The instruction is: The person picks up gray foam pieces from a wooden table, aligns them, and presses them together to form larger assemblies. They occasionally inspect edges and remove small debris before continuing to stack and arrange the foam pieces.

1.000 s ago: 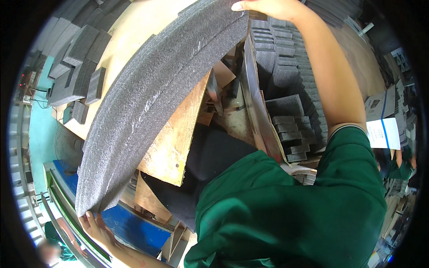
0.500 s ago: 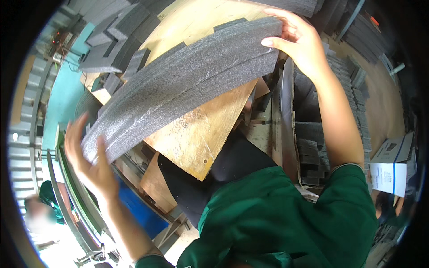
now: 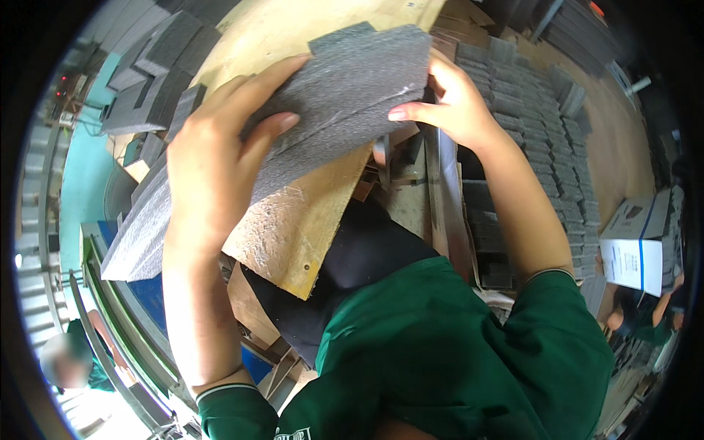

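A long dark grey foam piece [image 3: 352, 84] with a stepped edge and a lengthwise crease slants across the view, its left end lower and nearer me. My left hand [image 3: 224, 136] grips it left of the middle, thumb on the near face and fingers over the far side, partly hidden. At the right end, my right hand [image 3: 462, 106] clasps it with the thumb in front and the fingertips behind. Beneath the foam lies a pale wooden board [image 3: 282, 224], its near corner pointing toward my lap.
Notched grey foam blocks [image 3: 158, 66] sit at the far left. On the right rise stacks of foam strips [image 3: 539, 154]. A white box [image 3: 634, 257] with a blue stripe is farther right. Another person [image 3: 73, 359] is at the lower left, beside a green-edged rail [image 3: 110, 293].
My left hand has moved from the foam's far left end inward along it and now grips it. The foam and my right hand have shifted slightly left.
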Tool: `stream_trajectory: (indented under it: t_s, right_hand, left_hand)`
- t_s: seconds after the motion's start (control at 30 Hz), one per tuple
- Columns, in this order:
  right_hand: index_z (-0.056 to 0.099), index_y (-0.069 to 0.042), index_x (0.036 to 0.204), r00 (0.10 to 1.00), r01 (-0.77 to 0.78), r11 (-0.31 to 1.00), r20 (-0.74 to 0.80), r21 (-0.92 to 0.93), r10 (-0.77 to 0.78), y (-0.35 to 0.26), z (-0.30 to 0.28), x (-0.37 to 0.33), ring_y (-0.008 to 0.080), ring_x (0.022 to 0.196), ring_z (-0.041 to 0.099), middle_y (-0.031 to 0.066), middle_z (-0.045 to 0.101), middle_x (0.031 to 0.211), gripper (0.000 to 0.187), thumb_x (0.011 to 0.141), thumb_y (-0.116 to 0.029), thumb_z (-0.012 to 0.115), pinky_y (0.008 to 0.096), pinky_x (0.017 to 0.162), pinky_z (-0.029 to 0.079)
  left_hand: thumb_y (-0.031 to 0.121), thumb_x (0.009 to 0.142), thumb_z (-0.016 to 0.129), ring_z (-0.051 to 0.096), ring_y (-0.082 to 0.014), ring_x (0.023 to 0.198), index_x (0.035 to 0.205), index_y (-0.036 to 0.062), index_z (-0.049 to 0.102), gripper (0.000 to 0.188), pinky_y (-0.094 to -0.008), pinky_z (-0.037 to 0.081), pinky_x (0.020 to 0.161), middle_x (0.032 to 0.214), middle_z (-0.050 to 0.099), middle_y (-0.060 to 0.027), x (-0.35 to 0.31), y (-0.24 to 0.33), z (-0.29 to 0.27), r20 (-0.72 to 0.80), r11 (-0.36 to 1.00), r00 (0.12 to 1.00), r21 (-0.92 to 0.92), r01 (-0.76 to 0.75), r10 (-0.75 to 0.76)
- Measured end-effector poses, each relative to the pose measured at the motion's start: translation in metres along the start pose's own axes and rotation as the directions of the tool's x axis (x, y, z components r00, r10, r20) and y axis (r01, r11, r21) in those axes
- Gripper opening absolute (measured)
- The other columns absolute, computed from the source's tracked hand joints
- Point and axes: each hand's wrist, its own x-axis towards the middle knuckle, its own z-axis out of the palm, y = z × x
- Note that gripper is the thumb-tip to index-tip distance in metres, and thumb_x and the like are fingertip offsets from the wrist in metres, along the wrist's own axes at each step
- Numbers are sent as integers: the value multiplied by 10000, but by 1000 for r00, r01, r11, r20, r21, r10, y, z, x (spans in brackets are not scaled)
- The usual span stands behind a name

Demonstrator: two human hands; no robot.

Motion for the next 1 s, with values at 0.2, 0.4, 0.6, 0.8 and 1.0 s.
stream_trajectory:
  t_s: [0.2, 0.4, 0.6, 0.8, 1.0]
  right_hand:
    - [703, -61, 1304, 996, 89, 996, -5, -8, -89, 9, -2, 2, 185, 1127, 638, 39, 739, 1169, 662, 721, -220, 973, 368, 1034, 495]
    - [716, -79, 1290, 999, 54, 999, -2, 4, -54, 14, -3, 4, 182, 1112, 638, 13, 739, 1190, 679, 691, -250, 986, 357, 1005, 493]
    - [721, -88, 1266, 995, 91, 995, 36, -48, -89, 14, -9, 7, 168, 1139, 644, 16, 742, 1215, 631, 705, -225, 976, 350, 1019, 483]
    - [729, -91, 1240, 995, 89, 996, 49, 23, -90, 13, -9, 8, 177, 1180, 646, 16, 738, 1240, 596, 698, -155, 969, 355, 1040, 474]
    - [730, -89, 1238, 997, 27, 992, 66, 120, -36, 15, -9, 8, 170, 1192, 640, 9, 736, 1250, 586, 700, -122, 959, 355, 1071, 461]
  left_hand:
    - [32, 888, 746, 670, -262, 872, 1371, 187, 719, 508, -326, 536, 822, 1017, 704, -116, -3, -2, -1, 50, 998, 999, -56, 19, -16]
    - [-40, 891, 720, 632, -195, 874, 1373, 116, 722, 507, -293, 517, 830, 1005, 686, -125, -1, 1, -4, 84, 997, 996, -69, 22, -17]
    - [-37, 928, 688, 665, -187, 1037, 1408, 112, 709, 503, -309, 513, 964, 1164, 726, -116, -3, 5, -13, 175, 995, 981, -44, 94, -85]
    - [-133, 893, 655, 669, -181, 896, 1368, 108, 730, 538, -291, 547, 822, 1063, 698, -117, -3, 5, -11, 114, 997, 993, -68, 41, -33]
    - [-119, 892, 664, 682, -175, 894, 1364, 121, 734, 535, -286, 555, 818, 1060, 715, -115, -6, 1, -11, 93, 1000, 996, -28, -5, 8]
